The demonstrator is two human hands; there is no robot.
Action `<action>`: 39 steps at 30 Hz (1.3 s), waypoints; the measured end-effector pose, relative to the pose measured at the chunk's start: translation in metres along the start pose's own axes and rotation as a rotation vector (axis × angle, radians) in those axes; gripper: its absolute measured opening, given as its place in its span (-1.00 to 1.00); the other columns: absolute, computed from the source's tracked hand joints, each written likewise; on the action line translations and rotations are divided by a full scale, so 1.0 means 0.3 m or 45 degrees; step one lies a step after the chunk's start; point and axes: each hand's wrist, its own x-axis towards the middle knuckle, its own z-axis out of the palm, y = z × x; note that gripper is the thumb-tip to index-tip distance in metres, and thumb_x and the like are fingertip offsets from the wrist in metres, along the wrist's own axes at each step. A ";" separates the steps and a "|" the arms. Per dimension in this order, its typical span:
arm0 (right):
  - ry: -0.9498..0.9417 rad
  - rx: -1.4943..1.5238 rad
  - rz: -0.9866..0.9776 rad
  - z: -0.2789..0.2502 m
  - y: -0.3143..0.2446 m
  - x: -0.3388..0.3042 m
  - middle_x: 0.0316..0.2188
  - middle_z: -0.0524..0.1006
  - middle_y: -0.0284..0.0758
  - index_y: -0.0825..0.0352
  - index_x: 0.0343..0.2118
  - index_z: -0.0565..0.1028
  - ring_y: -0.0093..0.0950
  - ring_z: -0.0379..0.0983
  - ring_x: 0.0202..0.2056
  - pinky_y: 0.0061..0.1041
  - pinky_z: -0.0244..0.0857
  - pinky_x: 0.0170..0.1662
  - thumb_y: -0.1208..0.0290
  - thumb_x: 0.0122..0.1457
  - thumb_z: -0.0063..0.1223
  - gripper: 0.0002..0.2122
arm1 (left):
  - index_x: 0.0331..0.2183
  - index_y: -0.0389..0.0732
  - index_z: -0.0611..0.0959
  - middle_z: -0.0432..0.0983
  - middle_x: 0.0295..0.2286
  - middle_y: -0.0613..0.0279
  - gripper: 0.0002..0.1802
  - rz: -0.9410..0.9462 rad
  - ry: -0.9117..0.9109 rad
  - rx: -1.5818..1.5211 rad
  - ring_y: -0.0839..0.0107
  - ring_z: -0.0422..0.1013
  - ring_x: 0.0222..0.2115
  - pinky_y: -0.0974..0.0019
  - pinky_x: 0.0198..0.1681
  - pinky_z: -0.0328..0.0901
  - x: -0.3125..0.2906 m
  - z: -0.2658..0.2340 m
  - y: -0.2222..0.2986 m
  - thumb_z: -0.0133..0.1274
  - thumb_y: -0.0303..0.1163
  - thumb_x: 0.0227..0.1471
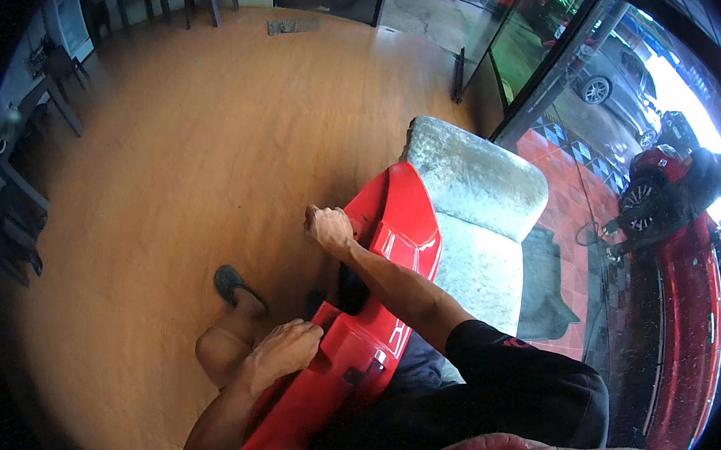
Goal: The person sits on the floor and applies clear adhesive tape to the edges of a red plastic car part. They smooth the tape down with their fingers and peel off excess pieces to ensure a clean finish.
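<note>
Your left hand [289,345] and right hand [330,230] are curled, pinching the left edge of the red car panel [348,340], probably to steady it; it lies over your lap, beside the silvery seat [478,254], perhaps for easy reach.

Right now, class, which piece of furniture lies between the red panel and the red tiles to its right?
A silvery seat lies between the red panel and the red tiles; the head view shows this.

The brown floor [163,155] bears a silvery seat [474,175], a slippered foot [229,281] and a grey mat [282,27].
</note>
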 end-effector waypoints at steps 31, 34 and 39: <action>-0.048 -0.113 -0.055 -0.031 -0.029 -0.022 -0.39 0.70 -0.12 0.24 -0.27 0.62 -0.21 0.71 -0.32 -0.24 0.58 -0.21 0.32 0.23 0.03 -0.83 | -0.29 -0.33 0.65 0.61 -0.32 -0.22 -0.75 -0.182 -0.162 -0.400 -0.23 0.53 -0.22 -0.09 -0.16 0.40 -0.024 -0.014 -0.053 0.02 -0.33 0.26; 0.027 -0.129 0.100 0.046 0.074 0.027 -0.41 0.69 -0.09 0.28 -0.33 0.64 -0.14 0.69 -0.34 -0.16 0.58 -0.23 0.35 0.22 0.04 -0.83 | -0.24 -0.29 0.68 0.64 -0.31 -0.18 -0.77 -0.127 -0.180 -0.306 -0.18 0.56 -0.20 -0.05 -0.13 0.44 0.061 -0.063 -0.034 0.06 -0.33 0.25; 0.062 -0.160 0.012 0.037 0.042 0.028 -0.54 0.67 -0.19 0.18 -0.34 0.58 -0.16 0.67 -0.42 -0.15 0.49 -0.19 0.33 0.17 0.07 -0.90 | -0.18 -0.23 0.66 0.63 -0.28 -0.15 -0.79 -0.081 0.031 -0.371 -0.18 0.54 -0.18 -0.05 -0.10 0.42 0.071 -0.056 0.020 0.07 -0.38 0.18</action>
